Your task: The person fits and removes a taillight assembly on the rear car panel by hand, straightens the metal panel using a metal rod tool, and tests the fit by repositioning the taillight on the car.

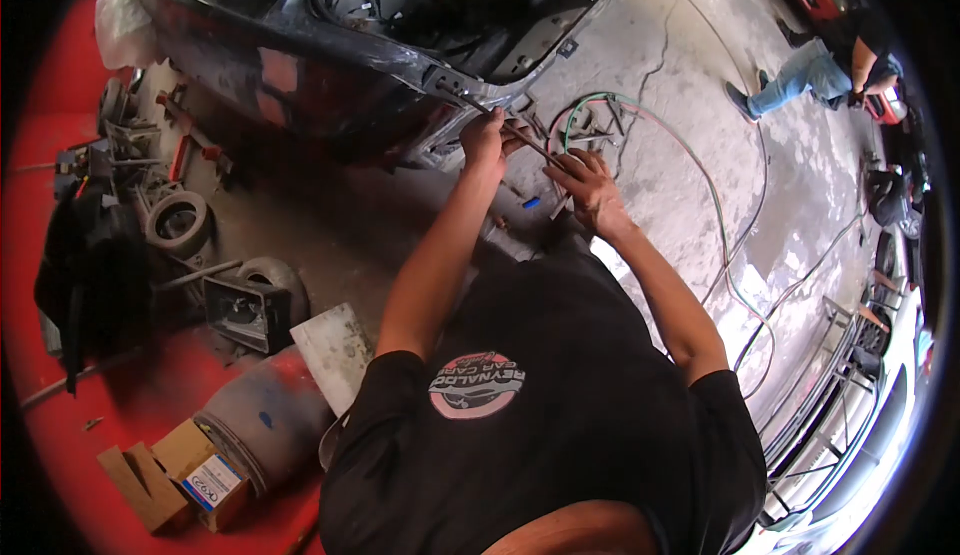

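A long, thin dark metal bar (532, 144) runs slantwise from the edge of a dark car body (345, 65) down to my hands. My left hand (484, 147) is closed around the bar near the car, thumb along it. Further down, my right hand (592, 191) grips the bar's lower end, its fingers bent over it. The bar's upper tip reaches a bracket-like part (447, 83) at the body's corner; I cannot tell whether it is inserted or only touching.
Loose metal tools (597, 125) and green and red hoses (700, 155) lie on the concrete floor (690, 75). A person in jeans (805, 80) stands at right. At left are a tire (180, 223), a drum (270, 410) and a cardboard box (205, 475).
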Motion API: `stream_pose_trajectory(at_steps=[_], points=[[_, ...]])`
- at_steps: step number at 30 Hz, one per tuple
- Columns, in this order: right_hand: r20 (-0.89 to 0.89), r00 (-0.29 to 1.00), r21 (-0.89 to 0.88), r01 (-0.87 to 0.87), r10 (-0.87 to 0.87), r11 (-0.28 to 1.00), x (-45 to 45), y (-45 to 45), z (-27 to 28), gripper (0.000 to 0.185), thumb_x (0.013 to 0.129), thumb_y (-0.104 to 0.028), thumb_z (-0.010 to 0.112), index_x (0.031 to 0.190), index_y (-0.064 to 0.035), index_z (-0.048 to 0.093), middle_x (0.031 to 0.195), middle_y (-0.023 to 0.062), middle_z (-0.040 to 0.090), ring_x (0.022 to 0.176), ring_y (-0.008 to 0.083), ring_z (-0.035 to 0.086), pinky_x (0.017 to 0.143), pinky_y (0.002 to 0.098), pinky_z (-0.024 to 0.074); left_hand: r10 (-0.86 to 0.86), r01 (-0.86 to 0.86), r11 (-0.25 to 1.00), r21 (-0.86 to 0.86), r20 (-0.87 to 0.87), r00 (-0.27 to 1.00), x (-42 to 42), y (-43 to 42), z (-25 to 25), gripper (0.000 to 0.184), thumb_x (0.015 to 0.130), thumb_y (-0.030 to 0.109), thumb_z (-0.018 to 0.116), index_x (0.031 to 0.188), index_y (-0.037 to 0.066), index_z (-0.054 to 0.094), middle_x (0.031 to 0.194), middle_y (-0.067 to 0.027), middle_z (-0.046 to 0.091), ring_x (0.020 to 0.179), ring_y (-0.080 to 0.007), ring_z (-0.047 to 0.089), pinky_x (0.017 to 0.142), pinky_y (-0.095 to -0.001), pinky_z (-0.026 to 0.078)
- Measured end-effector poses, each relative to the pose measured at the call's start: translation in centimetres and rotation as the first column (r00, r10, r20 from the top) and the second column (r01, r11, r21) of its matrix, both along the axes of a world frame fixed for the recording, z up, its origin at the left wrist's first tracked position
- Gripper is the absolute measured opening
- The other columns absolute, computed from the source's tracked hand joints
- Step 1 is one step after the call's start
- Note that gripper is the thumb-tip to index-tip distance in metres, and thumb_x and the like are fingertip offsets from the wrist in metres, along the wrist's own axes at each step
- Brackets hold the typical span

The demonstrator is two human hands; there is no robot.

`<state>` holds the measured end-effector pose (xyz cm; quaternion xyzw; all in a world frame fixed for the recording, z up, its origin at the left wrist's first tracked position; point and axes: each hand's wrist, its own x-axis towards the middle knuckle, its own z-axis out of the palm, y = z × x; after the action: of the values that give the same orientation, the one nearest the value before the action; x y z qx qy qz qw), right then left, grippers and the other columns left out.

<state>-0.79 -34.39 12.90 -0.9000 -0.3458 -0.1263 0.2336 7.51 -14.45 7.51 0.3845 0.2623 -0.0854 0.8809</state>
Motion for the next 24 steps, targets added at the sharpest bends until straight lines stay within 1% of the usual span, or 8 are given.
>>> stream_pose_trajectory(at_steps=[3, 7, 10, 13, 16, 20, 21, 24], points=[[-0.400, 0.916, 0.414, 0.163, 0.018, 0.896, -0.1, -0.9, 1.9, 0.049, 0.073, 0.005, 0.047, 0.122, -0.0009, 0.053, 0.113, 0.0188, 0.059, 0.106, 0.0355, 0.056, 0.093, 0.0422, 0.0423, 0.012, -0.012, 1.000, 0.000, 0.003, 1.000, 0.3, 0.1, -0.9, 0.016, 0.089, 0.012, 0.057, 0.097, -0.003, 0.054, 0.086, -0.0158, 0.060, 0.072, -0.0303, 0.063, 0.065, -0.0449, 0.058], [-0.497, 0.868, 0.211, 0.137, -0.014, 0.968, 4.2, -1.3, 4.1, 0.037, 0.084, -0.002, 0.047, 0.120, 0.0041, 0.050, 0.101, 0.0217, 0.063, 0.096, 0.0342, 0.062, 0.084, 0.0374, 0.0470, 0.028, -0.028, 1.000, 0.003, 0.001, 1.000, -0.3, 0.0, -0.5, 0.017, 0.088, 0.011, 0.056, 0.099, -0.002, 0.055, 0.082, -0.0155, 0.061, 0.067, -0.0292, 0.064, 0.063, -0.0419, 0.059], [-0.600, 0.790, -0.067, -0.211, 0.130, 0.975, 8.8, 0.1, 2.3, 0.030, 0.089, -0.008, 0.046, 0.115, 0.0057, 0.052, 0.098, 0.0191, 0.065, 0.094, 0.0303, 0.063, 0.078, 0.0341, 0.0500, 0.006, -0.001, 0.998, -0.065, 0.084, 0.996, 0.2, 0.3, -1.0, 0.020, 0.090, 0.013, 0.053, 0.103, -0.001, 0.055, 0.086, -0.0150, 0.062, 0.073, -0.0295, 0.064, 0.067, -0.0428, 0.056], [-0.977, 0.129, 0.147, -0.171, 0.170, 0.974, 12.7, 2.1, -1.2, 0.027, 0.091, -0.014, 0.047, 0.108, 0.0055, 0.055, 0.089, 0.0169, 0.067, 0.083, 0.0267, 0.067, 0.067, 0.0333, 0.0535, -0.027, 0.044, 0.997, -0.069, 0.231, 0.972, -0.3, 0.8, -3.4, 0.024, 0.093, 0.019, 0.051, 0.108, 0.000, 0.052, 0.091, -0.0142, 0.062, 0.084, -0.0301, 0.064, 0.076, -0.0441, 0.052], [-0.932, -0.233, 0.296, -0.056, 0.276, 0.953, 13.6, 2.6, 0.2, 0.024, 0.090, -0.015, 0.051, 0.104, 0.0043, 0.057, 0.083, 0.0161, 0.066, 0.071, 0.0247, 0.067, 0.058, 0.0342, 0.0548, 0.050, -0.047, 0.999, -0.019, 0.168, 0.985, -0.9, 0.1, -1.2, 0.029, 0.092, 0.023, 0.053, 0.112, 0.001, 0.050, 0.094, -0.0152, 0.062, 0.087, -0.0302, 0.064, 0.078, -0.0432, 0.052], [-0.918, -0.220, 0.346, -0.043, 0.329, 0.937, 14.4, 2.0, -0.3, 0.022, 0.089, -0.016, 0.056, 0.094, 0.0051, 0.058, 0.076, 0.0161, 0.065, 0.067, 0.0269, 0.067, 0.053, 0.0350, 0.0542, 0.150, -0.155, 0.986, 0.067, 0.073, 0.986, -0.6, -0.9, 0.0, 0.036, 0.087, 0.021, 0.063, 0.114, 0.001, 0.049, 0.095, -0.0164, 0.061, 0.079, -0.0290, 0.065, 0.070, -0.0412, 0.056], [-0.911, -0.221, 0.369, -0.062, 0.348, 0.927, 14.8, 1.9, -0.9, 0.020, 0.088, -0.015, 0.058, 0.090, 0.0058, 0.058, 0.075, 0.0162, 0.064, 0.065, 0.0272, 0.067, 0.051, 0.0348, 0.0542, 0.191, -0.193, 0.977, 0.089, 0.028, 0.981, -0.7, -1.0, 0.2, 0.032, 0.084, 0.017, 0.068, 0.106, -0.001, 0.053, 0.089, -0.0149, 0.062, 0.073, -0.0264, 0.065, 0.062, -0.0386, 0.057], [-0.952, -0.037, 0.307, -0.143, 0.304, 0.941, 15.5, 2.0, -2.2, 0.019, 0.088, -0.012, 0.058, 0.087, 0.0069, 0.057, 0.074, 0.0169, 0.064, 0.062, 0.0271, 0.066, 0.049, 0.0344, 0.0543, 0.309, -0.307, 0.894, 0.326, 0.046, 0.950, -0.2, -1.9, 0.5, 0.026, 0.082, 0.015, 0.068, 0.096, -0.004, 0.057, 0.083, -0.0126, 0.062, 0.069, -0.0233, 0.064, 0.057, -0.0369, 0.057]])
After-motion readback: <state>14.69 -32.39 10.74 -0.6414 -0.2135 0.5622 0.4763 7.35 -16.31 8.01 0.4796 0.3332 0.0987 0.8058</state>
